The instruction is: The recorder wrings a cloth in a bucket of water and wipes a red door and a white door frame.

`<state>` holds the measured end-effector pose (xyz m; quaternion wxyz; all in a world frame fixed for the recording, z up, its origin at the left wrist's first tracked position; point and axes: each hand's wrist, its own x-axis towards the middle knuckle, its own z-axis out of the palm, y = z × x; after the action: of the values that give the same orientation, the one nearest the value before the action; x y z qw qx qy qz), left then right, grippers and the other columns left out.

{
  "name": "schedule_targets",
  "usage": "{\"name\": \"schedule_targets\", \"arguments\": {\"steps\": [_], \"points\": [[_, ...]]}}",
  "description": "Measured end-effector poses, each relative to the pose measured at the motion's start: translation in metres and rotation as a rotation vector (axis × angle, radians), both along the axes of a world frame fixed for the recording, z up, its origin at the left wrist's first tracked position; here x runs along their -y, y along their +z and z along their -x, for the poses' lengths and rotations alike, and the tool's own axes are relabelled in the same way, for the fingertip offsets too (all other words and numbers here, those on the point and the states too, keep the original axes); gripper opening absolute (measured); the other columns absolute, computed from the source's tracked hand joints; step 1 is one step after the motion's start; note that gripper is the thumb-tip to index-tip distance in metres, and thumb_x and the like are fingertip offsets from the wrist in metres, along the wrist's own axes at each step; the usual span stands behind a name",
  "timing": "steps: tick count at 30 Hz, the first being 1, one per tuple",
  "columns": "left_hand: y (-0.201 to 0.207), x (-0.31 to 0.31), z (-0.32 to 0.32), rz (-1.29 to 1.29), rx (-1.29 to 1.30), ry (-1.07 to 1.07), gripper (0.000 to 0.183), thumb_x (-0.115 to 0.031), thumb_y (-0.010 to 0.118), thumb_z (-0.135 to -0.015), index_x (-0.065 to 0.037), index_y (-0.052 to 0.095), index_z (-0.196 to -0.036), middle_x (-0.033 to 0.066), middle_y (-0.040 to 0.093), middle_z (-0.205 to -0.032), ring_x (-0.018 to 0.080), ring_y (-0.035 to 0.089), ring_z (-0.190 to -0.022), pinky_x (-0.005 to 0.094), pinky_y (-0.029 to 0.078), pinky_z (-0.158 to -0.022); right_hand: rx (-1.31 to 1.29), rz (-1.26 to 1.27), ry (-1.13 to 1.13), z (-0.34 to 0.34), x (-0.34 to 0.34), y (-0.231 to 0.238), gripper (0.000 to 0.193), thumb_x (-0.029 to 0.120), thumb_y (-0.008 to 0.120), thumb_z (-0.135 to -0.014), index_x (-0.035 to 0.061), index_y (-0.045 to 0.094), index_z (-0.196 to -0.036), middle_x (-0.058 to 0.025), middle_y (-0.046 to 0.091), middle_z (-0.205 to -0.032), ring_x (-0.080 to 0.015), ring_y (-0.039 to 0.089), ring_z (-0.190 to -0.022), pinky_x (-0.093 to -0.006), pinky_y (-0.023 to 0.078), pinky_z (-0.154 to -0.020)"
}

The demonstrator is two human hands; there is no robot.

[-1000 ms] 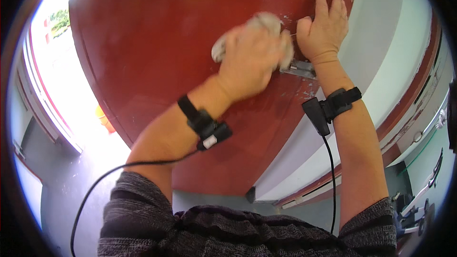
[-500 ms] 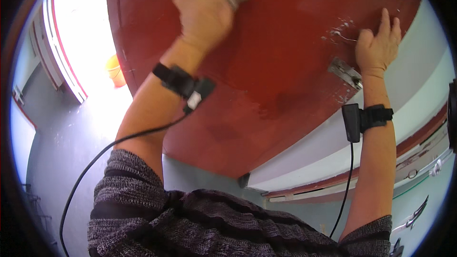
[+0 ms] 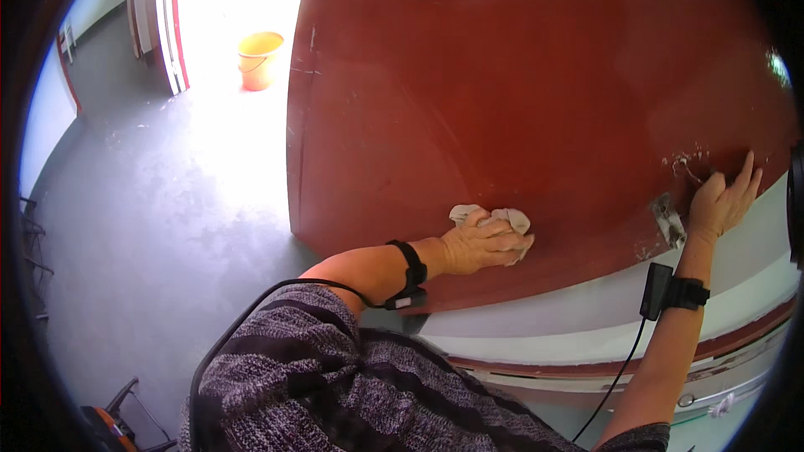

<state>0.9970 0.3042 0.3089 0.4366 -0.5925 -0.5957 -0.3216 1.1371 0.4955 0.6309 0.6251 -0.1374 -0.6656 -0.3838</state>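
A large red door (image 3: 519, 100) fills most of the view. Low on its surface, my left hand (image 3: 481, 244) presses a crumpled whitish cloth (image 3: 512, 219), fingers bent over it. My right hand (image 3: 722, 201) rests near the door's right edge with fingers stretched out and nothing visible in it. Beside that hand sits a worn metal latch plate (image 3: 668, 219), and chipped white marks (image 3: 688, 164) show just above it. Each wrist wears a black strap with a small box and a cable.
An orange bucket (image 3: 260, 60) stands on the floor in bright light by the doorway at the left. Grey floor (image 3: 167, 226) stretches along the left side. A white and red frame (image 3: 586, 351) runs below the door. An orange and black object (image 3: 113, 428) is at the lower left.
My left hand has brought the cloth from high on the door down to its lower part. The view has shifted; my right hand stays by the latch plate.
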Motion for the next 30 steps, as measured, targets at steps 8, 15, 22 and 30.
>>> {"name": "schedule_targets", "arguments": {"steps": [8, 15, 22, 30], "points": [[0.081, 0.144, 0.198, -0.518, 0.347, -0.267, 0.012, -0.005, 0.05, -0.069, -0.012, 0.058, -0.063, 0.0002, 0.056, -0.069, 0.0188, 0.055, -0.068, 0.0321, 0.043, -0.064, 0.103, -0.041, 0.019, -0.007, 0.006, 0.004, 0.056, 0.017, 0.039, -0.077, 0.0073, 0.04, -0.132, -0.0244, 0.036, -0.135, -0.0364, 0.031, -0.127, -0.0438, 0.026, -0.104], [-0.012, 0.166, 0.269, -0.998, 0.66, 0.714, 0.034, -0.013, 0.053, -0.085, 0.0, 0.045, -0.116, 0.0195, 0.051, -0.105, 0.0367, 0.045, -0.102, 0.0457, 0.035, -0.09, 0.081, -0.056, 0.017, -0.005, 0.008, 0.002, 0.054, 0.02, 0.039, -0.079, 0.0117, 0.041, -0.133, -0.0238, 0.033, -0.137, -0.0369, 0.033, -0.126, -0.0432, 0.028, -0.103], [-0.038, 0.048, 0.096, -0.273, 1.022, 0.29, 0.03, -0.007, 0.049, -0.078, -0.004, 0.049, -0.108, 0.0175, 0.044, -0.104, 0.0321, 0.043, -0.099, 0.0411, 0.034, -0.084, 0.09, -0.072, 0.049, 0.003, 0.01, 0.003, 0.053, 0.022, 0.039, -0.08, 0.0112, 0.042, -0.132, -0.0232, 0.034, -0.136, -0.0368, 0.034, -0.125, -0.0431, 0.027, -0.104], [0.056, 0.122, 0.135, -0.489, 0.339, 0.17, 0.005, -0.006, 0.045, -0.073, -0.009, 0.049, -0.072, 0.005, 0.05, -0.071, 0.0227, 0.048, -0.07, 0.0378, 0.036, -0.067, 0.099, -0.13, 0.033, -0.012, -0.011, 0.007, 0.053, 0.023, 0.04, -0.08, 0.0095, 0.044, -0.131, -0.0249, 0.039, -0.133, -0.0384, 0.036, -0.124, -0.0454, 0.029, -0.102]]}}
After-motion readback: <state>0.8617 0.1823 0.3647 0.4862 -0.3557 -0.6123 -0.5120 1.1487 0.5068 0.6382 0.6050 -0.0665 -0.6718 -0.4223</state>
